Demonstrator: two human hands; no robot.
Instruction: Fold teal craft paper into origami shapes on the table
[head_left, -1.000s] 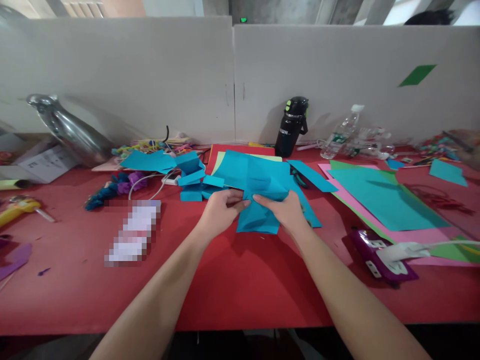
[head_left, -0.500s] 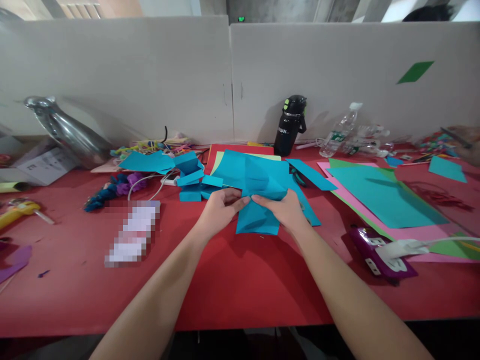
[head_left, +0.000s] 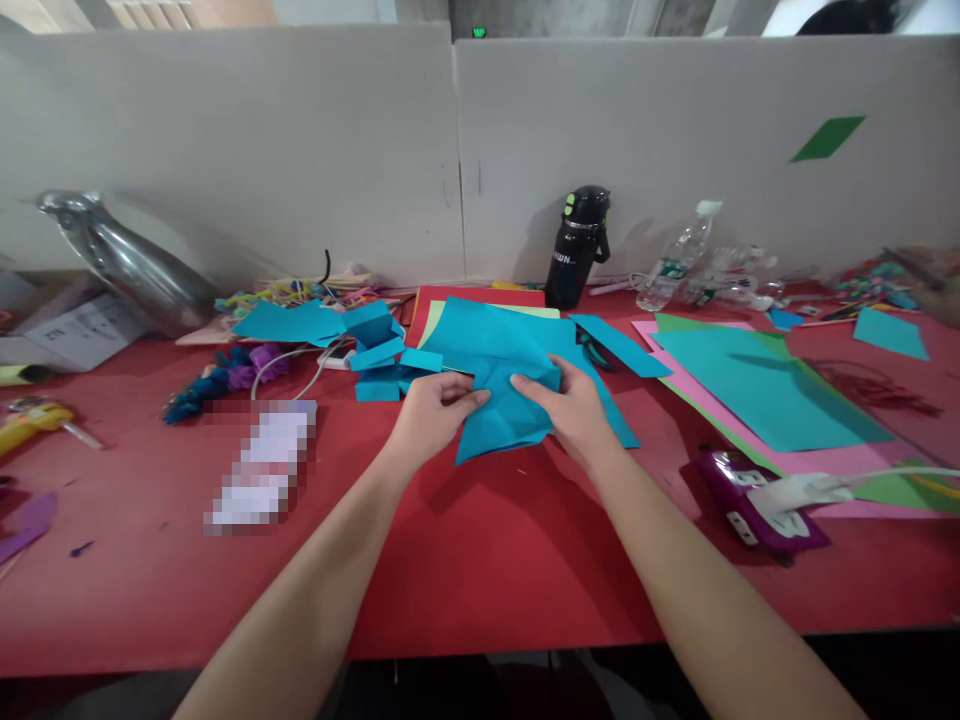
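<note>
A creased piece of blue paper is held up between both hands near the middle of the table. My left hand pinches its left edge, thumb in front and fingers behind. On the right side my right hand grips it, the thumb pressed on the front face. Behind the held piece lies a larger blue sheet, partly hidden by it. Folded blue paper strips sit just left of my left hand.
Blue, pink and green sheets lie right, behind a purple power strip. A black bottle and plastic bottles stand at the back. A metal jug is back left; a blurred-out item lies left. Another person's hand shows far right.
The held blue paper has tilted and its lower part has swung left. My right hand has turned and its thumb is farther from my left thumb. The view has shifted slightly.
</note>
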